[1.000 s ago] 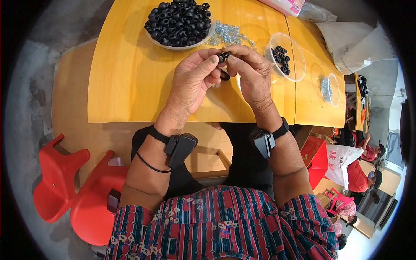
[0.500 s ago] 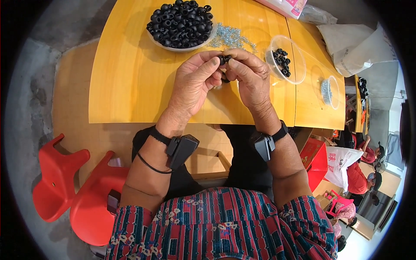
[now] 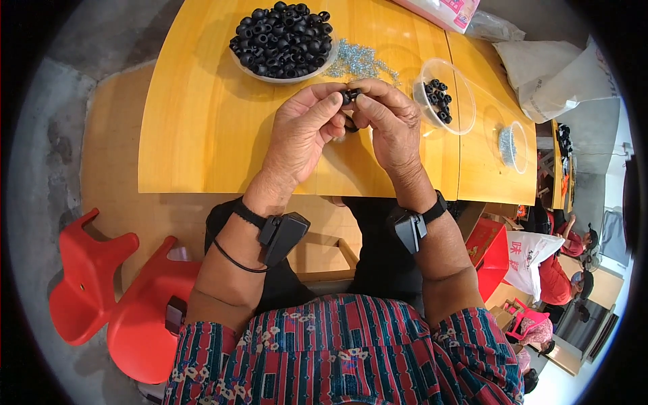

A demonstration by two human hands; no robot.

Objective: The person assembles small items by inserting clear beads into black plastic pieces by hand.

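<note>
Above the yellow table, my left hand (image 3: 300,128) and my right hand (image 3: 390,121) meet at the fingertips, both closed in a pinch. Between the left thumb and finger sits a rounded black plastic piece (image 3: 346,98). The right fingertips grip a small black piece (image 3: 356,93) against it; whether the two are joined I cannot tell. Another black piece (image 3: 350,124) shows just below, partly hidden by the fingers. Beyond my left hand stands a round bowl heaped with hollow black caps (image 3: 282,42). To the right, a clear bowl (image 3: 472,101) contains several small black pieces (image 3: 439,101).
Small clear-blue bits (image 3: 358,59) lie loose beside the heaped bowl. A smaller clear tub (image 3: 514,148) of similar bits stands near the right end of the yellow table (image 3: 223,155). Red plastic chairs (image 3: 88,277) are at left. Other people (image 3: 557,280) sit far right.
Both hands stay nearly where they were, fingertips together on the black pieces. The whole view has shifted very slightly.
</note>
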